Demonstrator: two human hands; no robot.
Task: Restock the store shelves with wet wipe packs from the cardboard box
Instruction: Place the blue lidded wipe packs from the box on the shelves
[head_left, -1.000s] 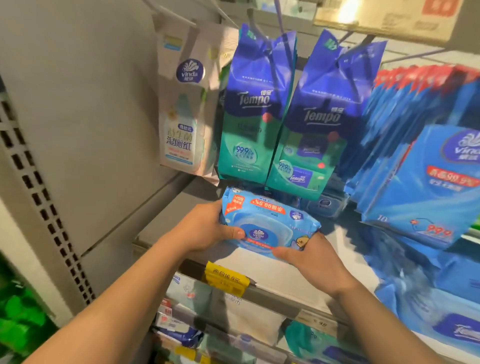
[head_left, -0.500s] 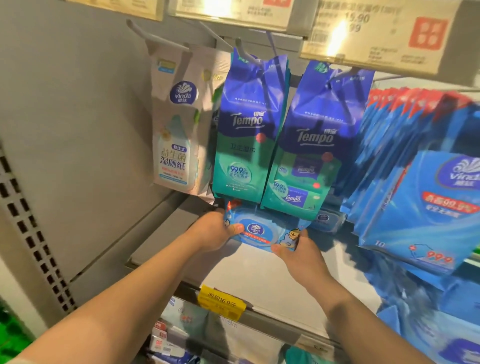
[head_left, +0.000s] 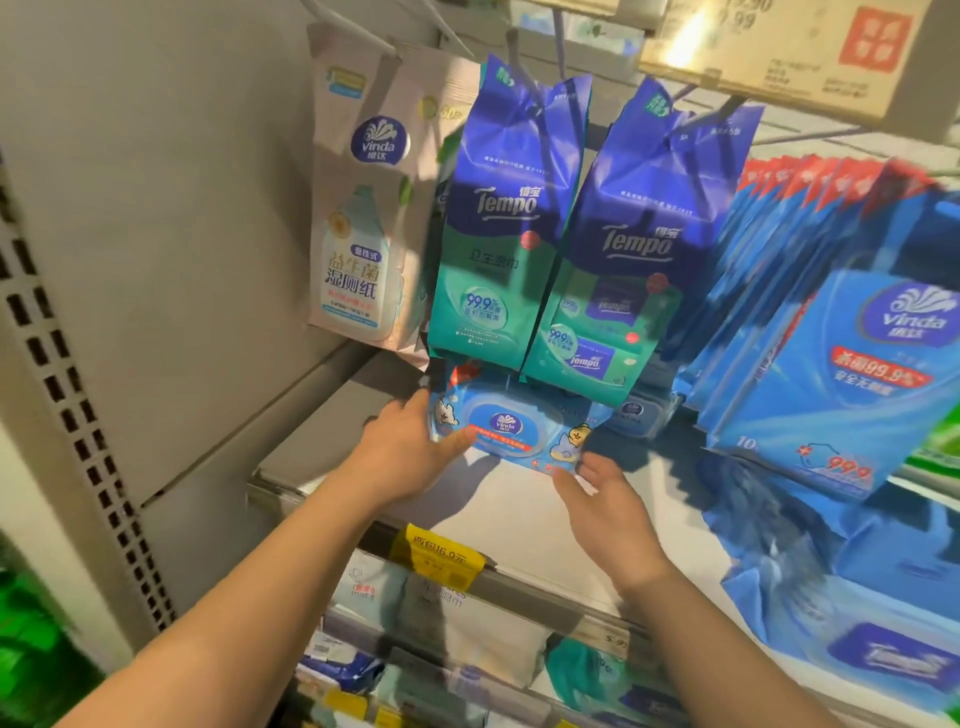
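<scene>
The blue wet wipe pack (head_left: 519, 431) now sits farther back on the shelf (head_left: 519, 514), tucked under the hanging Tempo packs (head_left: 597, 291), its front edge tipped up; the right hand (head_left: 608, 499) loosens, fingertips only touching its edge.

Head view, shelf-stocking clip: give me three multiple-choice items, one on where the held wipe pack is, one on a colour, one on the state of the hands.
1. Where is the light blue wipe pack?
A. Over the shelf, just below the hanging Tempo bags
B. Down in a cardboard box
C. Hooked on a peg beside the Vinda pouch

2. What colour is the price tag on the shelf's front edge?
A. Red
B. Yellow
C. White

3. How do the hands stand?
A. Both hang idle
B. Only the right touches the pack
C. The left hand grips the pack's left end; the right hand is at its lower right corner

Answers: 1 A, the bags' bottoms overlap its top edge; 2 B, the tag is yellow; 3 C, the left thumb lies over its face.
</scene>
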